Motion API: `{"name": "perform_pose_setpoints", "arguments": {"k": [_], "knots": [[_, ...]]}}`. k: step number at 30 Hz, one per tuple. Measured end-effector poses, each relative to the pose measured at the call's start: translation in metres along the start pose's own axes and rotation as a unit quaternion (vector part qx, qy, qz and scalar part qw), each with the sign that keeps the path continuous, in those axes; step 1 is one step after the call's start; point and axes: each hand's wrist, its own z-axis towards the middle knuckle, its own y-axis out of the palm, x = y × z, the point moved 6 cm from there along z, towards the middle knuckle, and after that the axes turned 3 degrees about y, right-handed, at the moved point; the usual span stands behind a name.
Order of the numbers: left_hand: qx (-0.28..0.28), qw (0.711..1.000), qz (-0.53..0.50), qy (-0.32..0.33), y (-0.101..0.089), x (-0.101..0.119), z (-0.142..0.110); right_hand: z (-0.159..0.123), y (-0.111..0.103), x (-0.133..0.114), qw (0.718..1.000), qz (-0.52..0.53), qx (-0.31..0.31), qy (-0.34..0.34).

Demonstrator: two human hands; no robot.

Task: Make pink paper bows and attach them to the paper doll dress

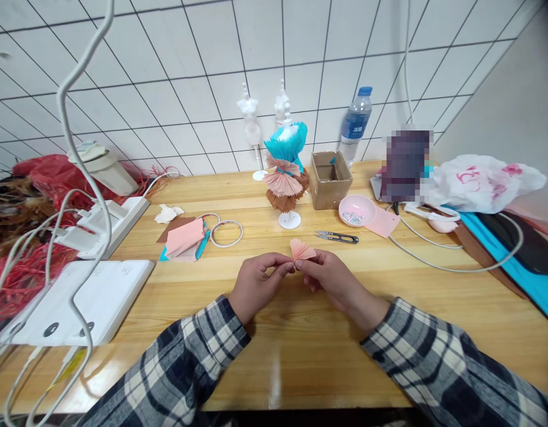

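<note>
Pink paper fan held between two hands above the counter

Head view: the pink paper fan is pleated and spreads upward, in the middle of the scene, near the front of the wooden counter. The left hand has its grip closed at the narrow gathered end, with thumb and forefinger pinched together there. The right hand also has its grip closed on the fan; its thumb presses near the same end, and its other fingers curl below. Both arms wear checked sleeves.

Behind the hands there stands a small figure on a round white base, dressed in ruffled paper of blue, pink and brown. Two bare white figures stand further back, close to the tiled wall. To the right of the dressed figure is an open cardboard box, and a bottle with a blue cap is behind this box.

Just beyond the right hand lie black-handled snips. Near them is a pink bowl with small shiny pieces inside. On the left, coloured paper sheets lie in a pile, beside a white ring.
</note>
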Motion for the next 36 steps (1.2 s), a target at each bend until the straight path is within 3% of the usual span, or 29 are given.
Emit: {"name": "perform_pose_setpoints", "arguments": {"k": [9, 15, 23, 36], "knots": [[-0.023, 0.997, -0.045, -0.058, 0.002, -0.005, 0.003, 0.0, 0.002, 0.001, 1.0, -0.017, 0.003, -0.013], [0.0, 0.998, -0.039, -0.05, 0.001, -0.005, 0.001, -0.003, 0.004, 0.003, 1.0, 0.009, 0.017, 0.003], [-0.018, 0.993, -0.086, -0.074, 0.003, -0.016, 0.001, -0.006, 0.003, 0.0, 1.0, 0.022, 0.004, 0.008], [-0.01, 0.994, -0.069, -0.088, 0.002, -0.01, 0.0, -0.007, 0.005, 0.003, 0.999, 0.029, 0.022, 0.019]]}}
